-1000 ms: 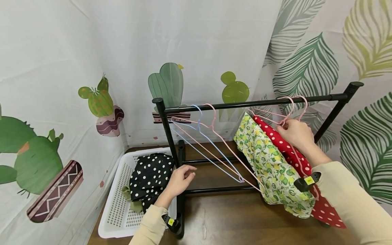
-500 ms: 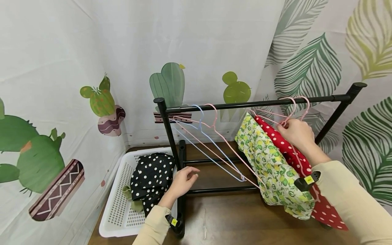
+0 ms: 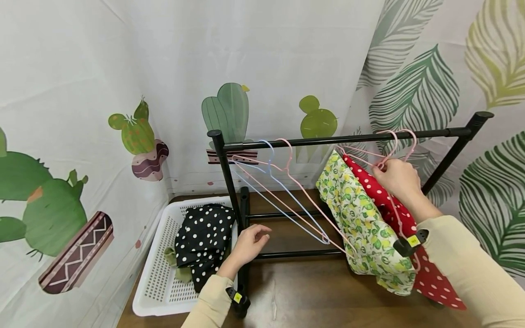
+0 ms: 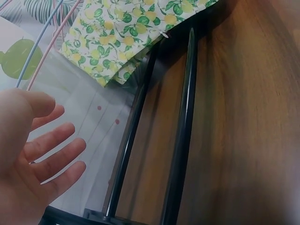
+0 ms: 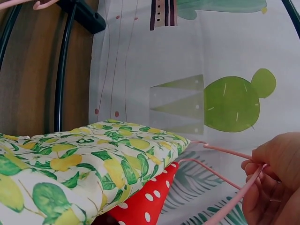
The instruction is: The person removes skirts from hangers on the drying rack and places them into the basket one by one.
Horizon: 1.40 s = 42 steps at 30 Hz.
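At the right of the rack, my right hand [image 3: 398,178] pinches the neck of a pink hanger [image 5: 234,199] that carries the lemon-print cloth [image 3: 361,228]. Behind it a red polka-dot cloth [image 3: 439,278] hangs from a second pink hanger [image 3: 411,141]. My left hand [image 3: 248,243] hovers by the rack's left post, fingers loosely extended and holding nothing, as the left wrist view [image 4: 33,154] also shows. Near it, a blue hanger [image 3: 283,189] and a bare pink hanger [image 3: 305,196] hang from the black bar [image 3: 328,140].
A white perforated basket [image 3: 147,273] stands left of the rack on the brown wooden table [image 3: 311,296], holding a black polka-dot cloth [image 3: 205,237] and a green cloth [image 3: 183,274]. The rack's lower rails [image 3: 295,254] run above the table. Patterned curtains hang behind.
My left hand has drifted slightly to the right. The right hand keeps its hold on the hanger; the lower edge of the lemon-print cloth has swung a little left.
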Available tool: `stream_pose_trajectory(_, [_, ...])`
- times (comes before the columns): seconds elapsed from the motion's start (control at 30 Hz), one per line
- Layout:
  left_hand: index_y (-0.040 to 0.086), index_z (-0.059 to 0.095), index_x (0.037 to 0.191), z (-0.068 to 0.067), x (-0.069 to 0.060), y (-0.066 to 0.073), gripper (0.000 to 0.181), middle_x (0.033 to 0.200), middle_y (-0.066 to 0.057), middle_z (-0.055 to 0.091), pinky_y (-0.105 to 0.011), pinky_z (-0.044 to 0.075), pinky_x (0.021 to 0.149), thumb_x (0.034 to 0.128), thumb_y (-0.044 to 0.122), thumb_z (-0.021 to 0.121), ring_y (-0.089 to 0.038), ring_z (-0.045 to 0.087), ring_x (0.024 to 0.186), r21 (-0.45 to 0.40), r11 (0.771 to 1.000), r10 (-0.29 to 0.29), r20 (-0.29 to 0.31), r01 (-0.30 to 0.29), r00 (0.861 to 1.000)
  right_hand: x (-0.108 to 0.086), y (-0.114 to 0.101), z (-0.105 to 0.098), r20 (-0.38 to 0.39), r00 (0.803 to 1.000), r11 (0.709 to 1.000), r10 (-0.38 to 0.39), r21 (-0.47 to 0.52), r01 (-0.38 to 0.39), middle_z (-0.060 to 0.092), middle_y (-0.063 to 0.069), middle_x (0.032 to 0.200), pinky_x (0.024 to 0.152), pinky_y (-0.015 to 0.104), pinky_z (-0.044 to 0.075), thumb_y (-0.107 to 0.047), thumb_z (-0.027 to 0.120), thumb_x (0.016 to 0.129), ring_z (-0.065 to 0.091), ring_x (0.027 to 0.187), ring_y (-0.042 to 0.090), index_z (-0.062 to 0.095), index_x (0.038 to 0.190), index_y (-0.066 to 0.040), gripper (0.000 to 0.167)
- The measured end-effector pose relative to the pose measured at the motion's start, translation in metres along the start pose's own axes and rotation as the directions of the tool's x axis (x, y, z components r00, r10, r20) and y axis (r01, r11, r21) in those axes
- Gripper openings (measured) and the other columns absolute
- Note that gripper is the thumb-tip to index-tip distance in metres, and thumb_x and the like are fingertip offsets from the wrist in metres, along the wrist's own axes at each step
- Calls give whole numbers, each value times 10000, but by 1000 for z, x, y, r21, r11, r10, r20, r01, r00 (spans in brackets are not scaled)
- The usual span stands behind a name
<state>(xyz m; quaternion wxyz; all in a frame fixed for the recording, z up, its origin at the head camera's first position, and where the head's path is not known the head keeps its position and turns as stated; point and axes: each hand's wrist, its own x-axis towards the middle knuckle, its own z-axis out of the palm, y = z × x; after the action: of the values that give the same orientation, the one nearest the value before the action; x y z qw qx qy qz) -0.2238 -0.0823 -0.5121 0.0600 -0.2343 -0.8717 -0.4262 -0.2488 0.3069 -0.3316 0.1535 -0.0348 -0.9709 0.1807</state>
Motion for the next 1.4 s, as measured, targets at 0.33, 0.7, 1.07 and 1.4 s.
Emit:
stream_pose_trajectory(0.33, [140,659,1034,3,-1,-1,161,1010,-56,644,-266,524,762,895,129,579,-109,622,858,-22,1000,-13,29,13,1000,0,-1,0,-10,1000,1000,-4,5,4,413,37,478,419,310,271,-261,486,902,393,443,207,535,637,-49,342])
stream_pose_trajectory(0.7, [123,660,1029,4,-1,-2,156,999,-44,642,-269,522,758,893,121,584,-109,624,846,-28,999,-27,29,27,999,-1,-3,-5,4,1000,1000,4,-10,-4,448,50,486,433,318,284,-271,492,897,422,473,228,558,652,-49,337])
stream_pose_trajectory(1.07, [125,660,1023,7,-2,-2,155,955,-15,642,-274,520,754,888,124,583,-110,623,845,-26,999,-30,17,31,999,0,-9,-7,-9,999,999,-34,-8,34,401,31,472,448,324,272,-261,489,887,374,455,211,484,581,-96,348])
stream_pose_trajectory(1.4, [116,655,1035,12,-2,-3,165,986,-31,643,-254,518,743,885,112,587,-112,627,845,-38,999,-36,-5,36,999,-2,-14,-7,3,998,998,-58,-23,58,340,-7,446,426,304,240,-250,478,892,316,430,177,390,538,-130,384])
